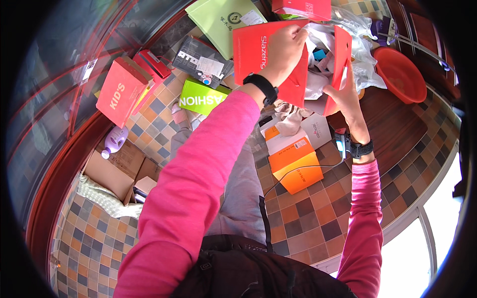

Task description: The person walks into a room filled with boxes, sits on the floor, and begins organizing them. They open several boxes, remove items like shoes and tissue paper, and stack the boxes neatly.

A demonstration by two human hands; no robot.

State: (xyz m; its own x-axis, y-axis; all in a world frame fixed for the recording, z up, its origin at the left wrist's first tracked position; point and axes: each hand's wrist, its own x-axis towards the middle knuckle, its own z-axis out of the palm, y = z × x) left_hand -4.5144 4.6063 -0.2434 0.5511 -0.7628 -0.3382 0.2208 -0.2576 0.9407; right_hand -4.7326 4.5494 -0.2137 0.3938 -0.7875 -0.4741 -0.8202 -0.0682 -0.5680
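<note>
Both hands are at a red paper shopping bag (246, 52) in the upper middle. My left hand (285, 50) pinches the edge of its front panel, near a white plastic liner (316, 33). My right hand (344, 89) grips the opposite red side, with the thumb on the inner face and the fingers largely behind it. Between the panels the mouth of the bag gapes, showing crumpled white material and a small blue item (319, 55). A beige crumpled cloth (290, 121) lies below the bag, over a white box (316, 130).
An orange box (296, 164) stands near the right knee, a cable passing over it. Left are a green box (203, 97), a dark box (201, 61), a red shoe box (121, 93), a purple bottle (114, 140) and a cardboard box (111, 175). A red basin (400, 76) is at right.
</note>
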